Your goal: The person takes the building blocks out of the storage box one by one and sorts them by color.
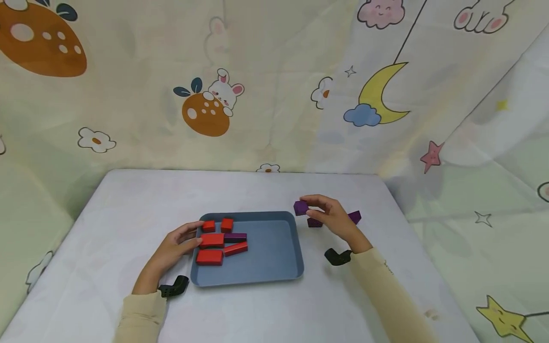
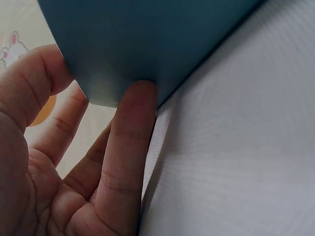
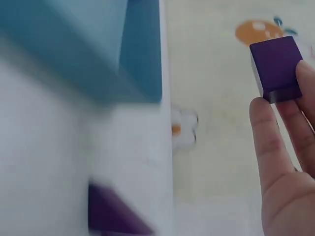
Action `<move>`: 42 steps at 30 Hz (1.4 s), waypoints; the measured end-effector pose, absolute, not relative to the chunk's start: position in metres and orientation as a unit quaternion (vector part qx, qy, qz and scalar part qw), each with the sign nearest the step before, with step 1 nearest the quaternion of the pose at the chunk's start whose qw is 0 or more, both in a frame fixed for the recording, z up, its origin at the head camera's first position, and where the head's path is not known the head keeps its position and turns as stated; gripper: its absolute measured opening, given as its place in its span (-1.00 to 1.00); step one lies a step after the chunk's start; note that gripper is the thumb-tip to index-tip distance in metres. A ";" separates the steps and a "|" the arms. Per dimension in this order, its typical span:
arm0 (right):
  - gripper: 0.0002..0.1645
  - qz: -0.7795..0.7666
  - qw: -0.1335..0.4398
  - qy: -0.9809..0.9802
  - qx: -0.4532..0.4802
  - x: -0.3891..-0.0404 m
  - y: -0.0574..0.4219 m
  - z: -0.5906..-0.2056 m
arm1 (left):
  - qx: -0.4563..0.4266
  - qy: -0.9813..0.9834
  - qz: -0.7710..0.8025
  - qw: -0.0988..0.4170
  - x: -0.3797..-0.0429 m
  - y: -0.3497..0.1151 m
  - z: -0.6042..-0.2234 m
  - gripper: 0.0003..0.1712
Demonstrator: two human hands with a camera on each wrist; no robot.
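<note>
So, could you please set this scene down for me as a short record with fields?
Left hand: touches the left edge of the blue-grey tray
Right hand: pinches a raised purple block near the tray's far right corner
In the tray: five red blocks and one long purple block
On the white table: two more purple blocks visible, near the right hand
Unclear: whether that hand hides others
</note>
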State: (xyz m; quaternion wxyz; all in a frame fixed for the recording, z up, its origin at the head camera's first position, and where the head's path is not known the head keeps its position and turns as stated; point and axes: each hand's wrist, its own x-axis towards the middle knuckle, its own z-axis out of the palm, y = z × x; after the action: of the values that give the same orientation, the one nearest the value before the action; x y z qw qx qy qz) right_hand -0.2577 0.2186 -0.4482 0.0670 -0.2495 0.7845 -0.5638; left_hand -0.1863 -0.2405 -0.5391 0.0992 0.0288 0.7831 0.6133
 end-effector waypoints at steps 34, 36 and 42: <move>-0.50 -0.392 0.017 0.917 -0.065 -0.275 0.401 -0.509 | 0.026 0.781 0.617 0.096 -0.186 -0.238 -0.539 -0.30; -0.47 -0.399 0.027 0.914 -0.065 -0.275 0.401 -0.509 | 0.028 0.782 0.615 0.096 -0.185 -0.238 -0.539 -0.31; -0.36 -0.413 0.007 0.908 -0.066 -0.272 0.393 -0.496 | 0.029 0.783 0.614 0.097 -0.184 -0.240 -0.538 -0.31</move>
State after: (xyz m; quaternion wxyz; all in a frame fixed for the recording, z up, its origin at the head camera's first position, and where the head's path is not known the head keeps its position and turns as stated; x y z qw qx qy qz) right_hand -0.2721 0.3935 -0.4961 0.0068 -0.0661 0.9085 -0.4126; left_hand -0.1842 -0.2396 -0.5380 0.0967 0.0295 0.7831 0.6136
